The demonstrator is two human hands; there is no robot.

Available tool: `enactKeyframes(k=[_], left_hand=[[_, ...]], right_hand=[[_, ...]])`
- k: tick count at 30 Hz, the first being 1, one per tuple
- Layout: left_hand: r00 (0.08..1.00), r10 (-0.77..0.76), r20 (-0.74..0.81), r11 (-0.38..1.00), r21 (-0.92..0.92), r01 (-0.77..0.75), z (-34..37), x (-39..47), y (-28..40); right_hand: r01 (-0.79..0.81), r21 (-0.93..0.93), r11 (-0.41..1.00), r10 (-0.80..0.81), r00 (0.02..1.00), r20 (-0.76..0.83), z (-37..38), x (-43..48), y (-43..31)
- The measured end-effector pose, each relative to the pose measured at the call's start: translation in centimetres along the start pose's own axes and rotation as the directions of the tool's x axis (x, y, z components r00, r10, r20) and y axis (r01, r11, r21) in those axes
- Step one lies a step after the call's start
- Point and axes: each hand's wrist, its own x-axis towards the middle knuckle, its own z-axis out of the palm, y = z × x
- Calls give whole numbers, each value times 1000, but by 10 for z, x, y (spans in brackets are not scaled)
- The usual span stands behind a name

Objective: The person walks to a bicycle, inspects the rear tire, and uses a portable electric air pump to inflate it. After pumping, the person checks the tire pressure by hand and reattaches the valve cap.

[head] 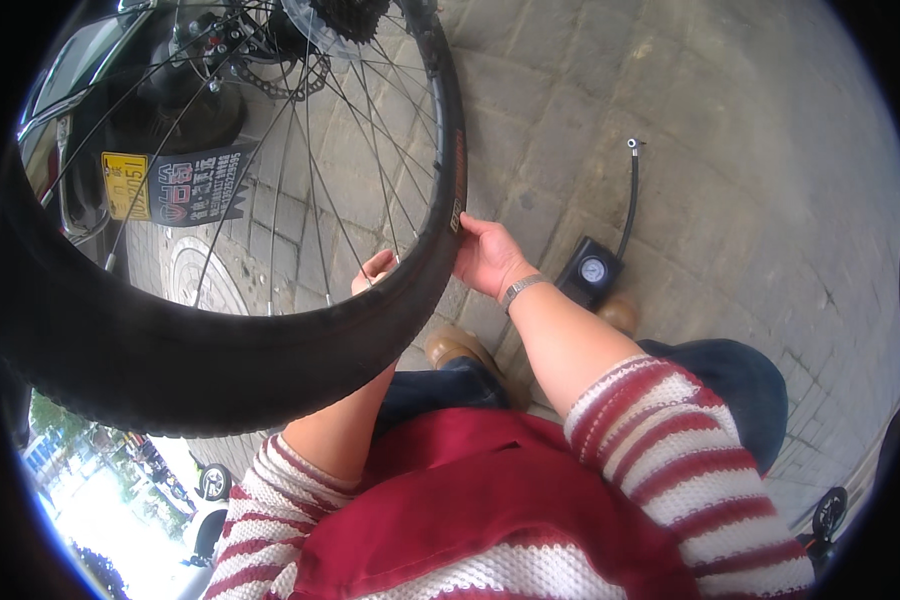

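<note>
A bicycle wheel with a black tyre (217, 367) and thin metal spokes fills the upper left, close to the camera. My right hand (487, 255) rests at the outer side of the tyre on its right, fingertips against the rubber. My left hand (375, 271) reaches behind the tyre; only some fingers show by the rim between the spokes, and the tyre hides the rest, so its grip is unclear. On the paving to the right lies a black pump (586, 274) with a round gauge, its hose (634, 195) stretched out to a metal end fitting.
A brake disc (285, 82) and a rear sprocket cassette (352, 15) are at the top. Beyond the spokes stands another vehicle with a yellow plate (125, 185) and a printed mud flap (199, 187). A round manhole cover (202, 277) lies in the paving. My shoes are below the wheel and beside the pump.
</note>
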Motion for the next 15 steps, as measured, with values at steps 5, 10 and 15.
enactKeyframes(k=[5, 10, 15], left_hand=[[974, 85, -211, 994, 85, -69, 40, -31, -41], [898, 323, -299, 946, 123, -299, 98, -36, -56], [809, 364, -461, 931, 186, -313, 119, -30, -46]], right_hand=[[21, 50, 999, -28, 988, 151, -13, -3, 9], [-35, -42, 999, 42, 980, 194, -24, -6, 9], [-76, -71, 995, 93, 956, 277, -28, 3, 5]])
